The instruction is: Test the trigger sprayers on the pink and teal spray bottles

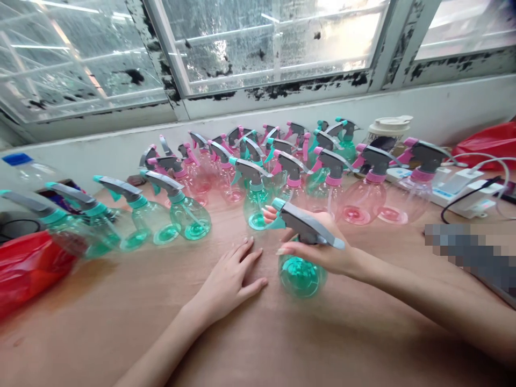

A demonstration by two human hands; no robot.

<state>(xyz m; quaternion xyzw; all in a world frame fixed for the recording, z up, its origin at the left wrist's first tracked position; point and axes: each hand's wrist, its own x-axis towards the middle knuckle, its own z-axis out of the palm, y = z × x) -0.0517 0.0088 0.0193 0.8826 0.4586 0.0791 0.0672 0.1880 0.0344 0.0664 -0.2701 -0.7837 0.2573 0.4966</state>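
My right hand [322,252] is wrapped round the neck of a green spray bottle [300,277], just under its grey head with the teal nozzle and trigger. That bottle tilts, its round base towards me. To its left, my left hand [229,277] lies flat on the wooden table [133,328], fingers spread and holding nothing. Just beyond the hands stands another green spray bottle [256,201]. Several pink spray bottles [365,196] stand upright behind and to the right. A row of green spray bottles [191,217] stands at the left.
Red plastic bags [28,269] lie at the left edge and far right. A lidded cup [389,129] stands at the back by the window wall. White power strips [463,188] with cables lie at the right, near a pixelated dark object [475,258]. A blue-capped bottle [30,169] is far left.
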